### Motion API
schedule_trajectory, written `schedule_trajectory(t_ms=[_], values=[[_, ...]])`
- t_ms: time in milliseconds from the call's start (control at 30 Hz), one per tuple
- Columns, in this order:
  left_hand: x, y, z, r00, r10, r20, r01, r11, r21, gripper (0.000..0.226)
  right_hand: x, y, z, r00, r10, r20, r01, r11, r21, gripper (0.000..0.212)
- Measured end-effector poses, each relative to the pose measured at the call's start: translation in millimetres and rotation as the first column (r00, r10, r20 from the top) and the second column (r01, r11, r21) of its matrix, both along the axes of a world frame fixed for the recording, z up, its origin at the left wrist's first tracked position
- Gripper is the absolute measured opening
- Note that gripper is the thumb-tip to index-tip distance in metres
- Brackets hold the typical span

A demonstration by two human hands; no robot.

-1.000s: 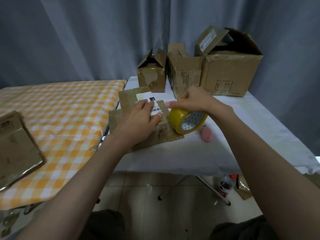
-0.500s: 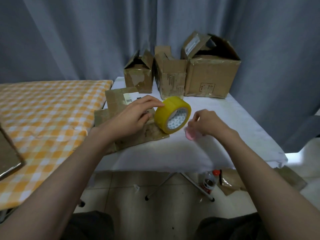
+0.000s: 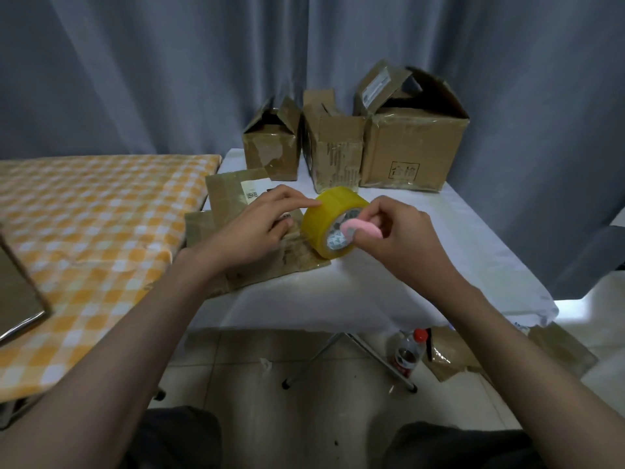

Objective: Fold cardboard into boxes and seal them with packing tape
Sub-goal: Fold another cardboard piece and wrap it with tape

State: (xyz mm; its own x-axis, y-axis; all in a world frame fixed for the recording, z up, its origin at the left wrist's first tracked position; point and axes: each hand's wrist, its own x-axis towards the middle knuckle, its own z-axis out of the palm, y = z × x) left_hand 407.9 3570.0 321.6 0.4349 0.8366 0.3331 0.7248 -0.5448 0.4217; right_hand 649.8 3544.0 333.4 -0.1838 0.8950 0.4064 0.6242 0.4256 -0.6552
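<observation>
Grey-blue curtains hang in heavy folds across the whole back of the room, well beyond the hands. Under the hands stands a folding table draped in a white cloth, its metal legs crossing below. To the left of the hands lies a second surface covered in an orange-and-white checked cloth. Below both, the floor is pale beige tile (some small scraps lie scattered on it). A plastic bottle with a red cap stands on the floor beneath the right hand's side. Bright light spills low at the far right, under the curtain edge.
</observation>
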Motion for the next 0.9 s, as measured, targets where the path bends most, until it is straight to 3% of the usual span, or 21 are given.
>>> schedule_trajectory(t_ms=[233,567,600,733,800,900], values=[[-0.2,0.6,-0.1,1.000,0.010,0.020,-0.009,1.000,-0.010,0.048,-28.0,-3.5,0.6,0.996,0.086,0.012,-0.087,0.983,0.160,0.014],[0.6,-0.8,1.2,1.000,0.010,0.020,-0.010,1.000,-0.013,0.048,-45.9,-2.2,0.3,0.993,0.070,0.099,-0.082,0.989,0.121,0.008],[0.8,-1.0,1.2,1.000,0.008,0.024,-0.008,1.000,-0.013,0.048,-47.1,-1.9,0.6,0.990,0.081,0.119,-0.092,0.992,0.088,0.009],[1.7,-1.7,1.5,1.000,-0.002,0.018,0.002,1.000,-0.001,0.048,-44.3,2.4,3.3,0.878,0.154,0.453,-0.059,0.974,-0.217,0.017],[1.2,-1.8,1.7,1.000,0.005,0.016,-0.004,1.000,-0.006,0.048,-28.2,8.1,5.1,0.896,0.128,0.425,-0.009,0.963,-0.271,0.007],[1.2,-2.5,2.2,1.000,0.013,0.008,-0.013,1.000,-0.015,0.048,0.3,17.3,5.8,0.905,0.067,0.420,0.081,0.942,-0.325,0.012]])
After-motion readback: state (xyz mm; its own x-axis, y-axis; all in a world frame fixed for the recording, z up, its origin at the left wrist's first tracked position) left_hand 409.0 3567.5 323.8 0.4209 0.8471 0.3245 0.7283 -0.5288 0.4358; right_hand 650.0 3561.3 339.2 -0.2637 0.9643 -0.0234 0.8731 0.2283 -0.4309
